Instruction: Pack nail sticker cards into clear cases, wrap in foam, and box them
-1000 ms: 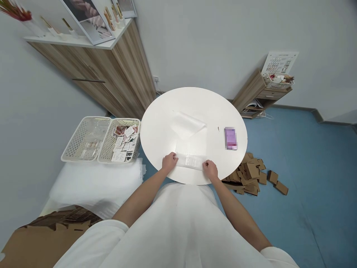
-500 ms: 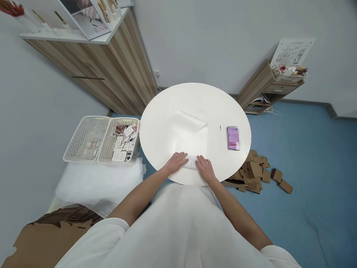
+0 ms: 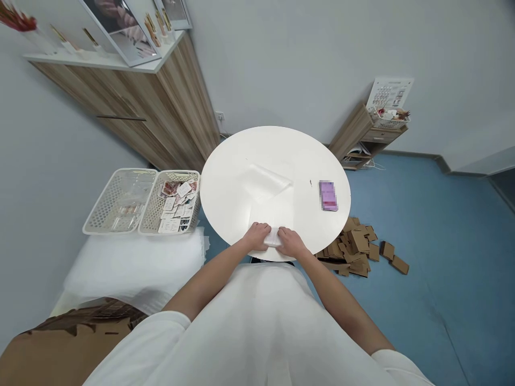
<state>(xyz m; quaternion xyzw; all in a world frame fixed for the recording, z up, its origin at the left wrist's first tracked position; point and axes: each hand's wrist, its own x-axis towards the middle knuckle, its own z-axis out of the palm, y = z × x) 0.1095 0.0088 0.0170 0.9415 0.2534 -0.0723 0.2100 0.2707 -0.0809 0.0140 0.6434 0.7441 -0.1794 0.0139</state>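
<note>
White table, near edge: one small white wrapped bundle, gripped at its two ends by my left hand and right hand, both curled nearly closed.

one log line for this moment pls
left hand: on white bundle, left end | right hand: on its right end | table: translucent sheet beyond bundle, purple item at right | floor: cardboard boxes

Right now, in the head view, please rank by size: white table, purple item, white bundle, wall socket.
1. White table
2. Purple item
3. Wall socket
Unsure: white bundle, partly hidden, so its full size doesn't show.
</note>
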